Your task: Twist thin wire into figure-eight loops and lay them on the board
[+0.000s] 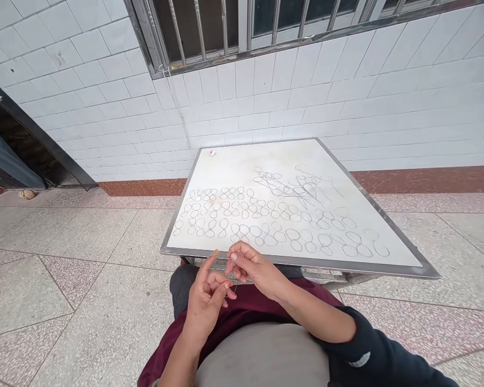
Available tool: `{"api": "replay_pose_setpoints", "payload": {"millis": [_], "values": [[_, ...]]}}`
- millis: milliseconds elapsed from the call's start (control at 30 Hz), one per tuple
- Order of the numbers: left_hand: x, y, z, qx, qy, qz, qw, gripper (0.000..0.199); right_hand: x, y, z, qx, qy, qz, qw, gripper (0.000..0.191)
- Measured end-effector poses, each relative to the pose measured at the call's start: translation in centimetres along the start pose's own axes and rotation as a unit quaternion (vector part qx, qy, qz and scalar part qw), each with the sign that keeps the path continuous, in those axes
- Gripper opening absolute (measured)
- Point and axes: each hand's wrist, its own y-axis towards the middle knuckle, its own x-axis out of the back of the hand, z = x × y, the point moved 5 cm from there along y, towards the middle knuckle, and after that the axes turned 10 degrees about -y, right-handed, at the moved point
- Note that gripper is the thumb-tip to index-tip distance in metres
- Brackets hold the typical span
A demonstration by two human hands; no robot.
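1. Thread, fine and pale, runs between both hands just off the near edge of the tabletop, above the lap. Too thin to follow along its whole length; visible only as a faint line rising beside the right fingertips and a small curl below the left fingers.
2. Tabletop: white, metal-rimmed, tilted in view, carrying many rows of small thread loops, most twisted into figure-eights, laid side by side. Behind them, toward the wall, a looser tangle of loops, overlapping and unsorted. A tiny reddish-white object at the far left corner, too small to identify.
3. Left hand: palm turned up and inward, index finger pointing out toward the tabletop edge, the other fingers curled, seemingly hooking the thread against the palm; exact grip hard to make out.
4. Right hand: thumb and forefinger pressed together, pinching the thread near its upper end, remaining fingers loosely bent beneath.
5. Handling, as a judgement: near weightless, limp, no stiffness of its own, so shaped only by tension between two pinch points. Likely to slip through dry fingertips, to spring out of a loop once released, and to snag on neighbouring loops. Best taken by fingertip pinch close to the crossing point, with the other hand keeping the slack taut; best set down gently to avoid disturbing the rows.
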Motion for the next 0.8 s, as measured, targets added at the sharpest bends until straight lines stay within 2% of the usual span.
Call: {"api": "replay_pose_setpoints", "payload": {"millis": [300,433,533,667,800], "values": [[0.1,-1.2,-0.2,-0.029,0.07,0.03,0.997,0.063,0.0,-0.9,0.0,-0.007,0.007,-0.015,1.0,0.032],[-0.1,-1.6,-0.3,-0.033,0.103,0.04,0.993,0.065,0.6,-1.0,0.6,0.01,-0.123,-0.037,0.992,0.039],[-0.4,-1.7,-0.4,-0.047,0.137,0.044,0.989,0.065,0.8,-1.0,1.3,0.049,-0.24,-0.04,0.969,0.042],[-0.5,-1.5,-0.8,-0.096,0.203,0.029,0.974,0.064,0.7,-0.9,2.2,0.113,-0.327,-0.041,0.937,0.042],[-0.6,-1.3,-1.1,-0.127,0.244,0.042,0.96,0.063,0.6,-0.6,2.3,0.127,-0.401,-0.038,0.906,0.044]]}}
